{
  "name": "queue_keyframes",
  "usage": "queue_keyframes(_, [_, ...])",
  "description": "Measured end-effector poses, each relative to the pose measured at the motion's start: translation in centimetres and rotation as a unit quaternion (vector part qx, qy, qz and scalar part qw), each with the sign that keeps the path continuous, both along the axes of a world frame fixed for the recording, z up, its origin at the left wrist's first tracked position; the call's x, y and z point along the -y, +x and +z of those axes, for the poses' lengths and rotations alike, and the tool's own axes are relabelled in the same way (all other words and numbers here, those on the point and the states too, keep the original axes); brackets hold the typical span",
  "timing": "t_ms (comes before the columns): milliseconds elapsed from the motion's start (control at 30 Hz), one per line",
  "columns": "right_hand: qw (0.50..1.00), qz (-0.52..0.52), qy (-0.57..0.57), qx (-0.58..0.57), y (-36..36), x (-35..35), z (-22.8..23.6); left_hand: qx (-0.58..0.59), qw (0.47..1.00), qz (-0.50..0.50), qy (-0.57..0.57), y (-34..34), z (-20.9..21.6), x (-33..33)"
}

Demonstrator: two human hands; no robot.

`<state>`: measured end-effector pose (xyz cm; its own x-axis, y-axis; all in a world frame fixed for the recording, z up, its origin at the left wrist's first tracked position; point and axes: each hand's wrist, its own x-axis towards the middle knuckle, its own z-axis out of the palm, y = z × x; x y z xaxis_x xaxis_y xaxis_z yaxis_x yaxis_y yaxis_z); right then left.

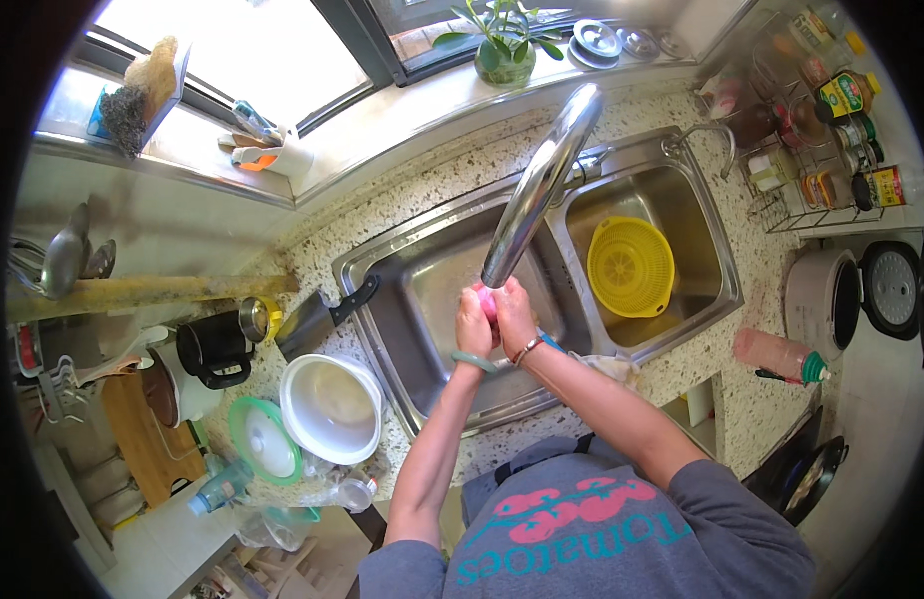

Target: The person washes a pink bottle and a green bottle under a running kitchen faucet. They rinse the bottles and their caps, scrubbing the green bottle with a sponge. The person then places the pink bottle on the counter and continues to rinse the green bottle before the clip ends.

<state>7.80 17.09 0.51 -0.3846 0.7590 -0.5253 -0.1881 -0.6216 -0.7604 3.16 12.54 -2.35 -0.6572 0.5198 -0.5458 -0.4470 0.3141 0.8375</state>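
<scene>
Over the left basin of a steel double sink (432, 285), my left hand (472, 327) and my right hand (517, 317) are cupped together. Between them shows a small pink object (488, 300), mostly covered by my fingers; its kind cannot be made out. The mouth of the chrome faucet (544, 180) is right above it. A pale green bangle (473, 360) circles my left wrist, and a beaded bracelet (527, 349) my right. In the right basin sits a yellow plastic colander (631, 266).
A cleaver (317, 321) lies at the sink's left rim, its black handle over the edge. Beside it stand a white bowl (331, 409) and a green-rimmed lid (266, 440). On the right are a spice rack (796, 170), a rice cooker (819, 295) and a pink bottle (778, 356).
</scene>
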Motion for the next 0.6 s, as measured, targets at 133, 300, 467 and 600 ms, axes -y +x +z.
queue_keyframes(133, [1.0, 0.019, -0.007, 0.006, 0.9, -0.8, 1.0, 0.023, 0.993, -0.107, -0.036, -1.2, 2.9, 0.3])
queue_keyframes(300, [0.908, 0.131, 0.362, 0.169, 2.7, 0.0, -0.2, -0.284, 0.943, -0.166, -0.039, -1.1, 4.5, 0.5])
queue_keyframes(467, [0.975, 0.152, 0.149, 0.06, 3.1, -2.2, -0.6, -0.439, 0.867, -0.226, -0.071, 1.1, 7.4, 0.9])
queue_keyframes(600, [0.984, 0.163, -0.075, 0.014, 3.1, -0.9, 2.3, -0.482, 0.84, -0.242, -0.06, -0.6, 8.1, 0.3])
